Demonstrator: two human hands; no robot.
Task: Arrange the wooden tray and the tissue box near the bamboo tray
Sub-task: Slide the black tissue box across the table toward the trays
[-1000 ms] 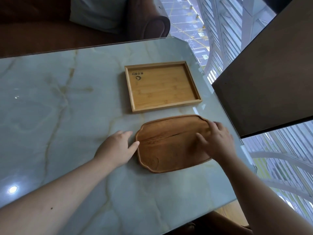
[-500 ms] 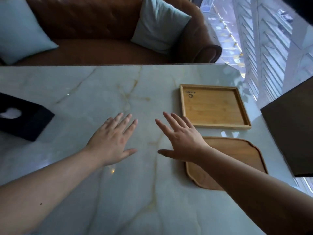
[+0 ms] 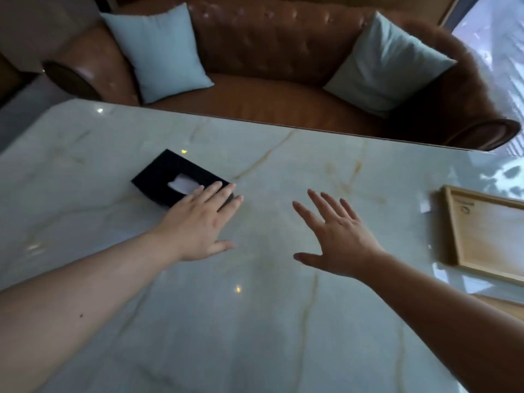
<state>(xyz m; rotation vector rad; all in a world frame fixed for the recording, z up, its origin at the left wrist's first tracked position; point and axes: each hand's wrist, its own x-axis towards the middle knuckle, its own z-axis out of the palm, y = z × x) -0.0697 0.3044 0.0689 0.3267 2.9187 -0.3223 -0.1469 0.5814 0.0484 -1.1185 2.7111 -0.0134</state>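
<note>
A black tissue box [image 3: 167, 174] with a white tissue showing in its slot lies on the marble table, left of centre. My left hand [image 3: 198, 222] is open and flat, its fingertips over the box's near right corner. Spread open and holding nothing, my right hand [image 3: 337, 239] hovers over bare table to the right of the box. The light bamboo tray [image 3: 493, 236] sits at the right edge of the view, partly cut off. Only a sliver of the darker wooden tray [image 3: 502, 304] shows below it, behind my right forearm.
The marble table [image 3: 255, 321] fills the lower view. A brown leather sofa [image 3: 283, 109] with two pale blue cushions [image 3: 158, 52] stands just beyond the table's far edge. A window is at the top right.
Both hands left the wooden tray and swept left across the table. The view turned left too, and my left hand now reaches the tissue box.
</note>
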